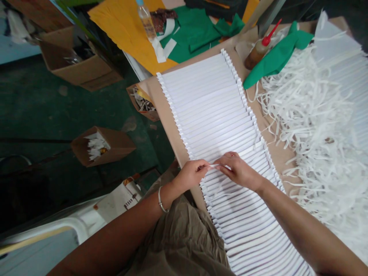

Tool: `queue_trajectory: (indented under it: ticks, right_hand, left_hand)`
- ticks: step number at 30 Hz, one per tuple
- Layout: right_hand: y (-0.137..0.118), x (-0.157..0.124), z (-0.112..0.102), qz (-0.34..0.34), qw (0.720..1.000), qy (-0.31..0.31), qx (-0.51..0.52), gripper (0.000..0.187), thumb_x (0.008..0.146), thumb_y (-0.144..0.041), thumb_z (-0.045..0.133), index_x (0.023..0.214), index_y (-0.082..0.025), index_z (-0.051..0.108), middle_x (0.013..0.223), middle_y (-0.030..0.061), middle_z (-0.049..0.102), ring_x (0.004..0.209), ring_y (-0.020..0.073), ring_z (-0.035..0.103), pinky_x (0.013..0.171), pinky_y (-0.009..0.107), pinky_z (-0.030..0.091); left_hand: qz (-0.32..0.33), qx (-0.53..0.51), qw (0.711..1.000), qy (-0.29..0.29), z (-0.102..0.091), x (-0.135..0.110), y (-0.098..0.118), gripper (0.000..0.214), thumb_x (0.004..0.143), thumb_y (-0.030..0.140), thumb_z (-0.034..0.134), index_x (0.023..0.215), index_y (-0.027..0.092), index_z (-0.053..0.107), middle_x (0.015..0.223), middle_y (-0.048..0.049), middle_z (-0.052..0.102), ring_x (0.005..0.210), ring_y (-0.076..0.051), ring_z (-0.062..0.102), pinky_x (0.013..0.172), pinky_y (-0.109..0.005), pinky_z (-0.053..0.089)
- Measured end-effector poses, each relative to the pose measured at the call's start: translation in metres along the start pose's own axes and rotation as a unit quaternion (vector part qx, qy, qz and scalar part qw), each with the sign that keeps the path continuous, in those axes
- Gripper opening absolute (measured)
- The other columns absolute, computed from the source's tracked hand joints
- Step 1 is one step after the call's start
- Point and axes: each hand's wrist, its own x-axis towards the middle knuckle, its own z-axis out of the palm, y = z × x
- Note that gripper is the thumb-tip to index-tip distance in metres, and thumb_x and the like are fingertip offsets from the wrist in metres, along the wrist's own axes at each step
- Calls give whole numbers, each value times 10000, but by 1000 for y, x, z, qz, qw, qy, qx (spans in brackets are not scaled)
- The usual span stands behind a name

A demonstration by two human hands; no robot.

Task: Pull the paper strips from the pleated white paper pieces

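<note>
My left hand (194, 173) and my right hand (237, 168) meet near the middle of the view, a short gap apart. Both pinch a thin white strip (213, 166) that spans between their fingertips. Beneath them lies a long row of overlapping white folded pieces (209, 111), layered like shingles, with small tabs standing along both long edges. A loose end of strip appears to hang below the hands, though it blends into the white behind. To the right of the row, a large tangled heap of white strips (319, 134) covers the table.
A brown table edge (166, 115) runs along the left. At the back are green fabric (198, 30), orange sheets (115, 23) and a clear bottle (146, 21). A red-tipped bottle (257, 51) stands beside the heap. Cardboard boxes (120, 149) sit on the floor, near a white chair (77, 222).
</note>
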Motion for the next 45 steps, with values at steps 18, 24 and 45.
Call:
queue_trajectory:
  ticks: [18, 24, 45]
  right_hand:
    - [114, -32, -65, 278, 955, 101, -18, 408, 791, -608, 638, 780, -205, 702, 722, 32, 720, 659, 171, 635, 623, 277, 482]
    - [150, -24, -84, 326, 937, 128, 17, 346, 809, -522, 642, 853, -181, 680, 700, 32, 710, 586, 134, 583, 555, 253, 454]
    - [181, 17, -106, 354, 905, 232, 31, 149, 849, -281, 638, 876, -138, 673, 746, 74, 715, 543, 85, 519, 556, 227, 415]
  left_hand:
    - [-78, -39, 988, 128, -30, 27, -57, 200, 834, 337, 559, 773, 167, 645, 585, 35, 620, 387, -75, 460, 438, -214, 352]
    - [-109, 13, 978, 180, -24, 41, -48, 223, 864, 276, 530, 660, 188, 548, 451, 62, 542, 393, -81, 472, 476, -208, 369]
    - [-115, 99, 954, 260, -10, 63, -59, 217, 897, 267, 539, 688, 207, 542, 601, 17, 629, 607, -146, 616, 603, -252, 414]
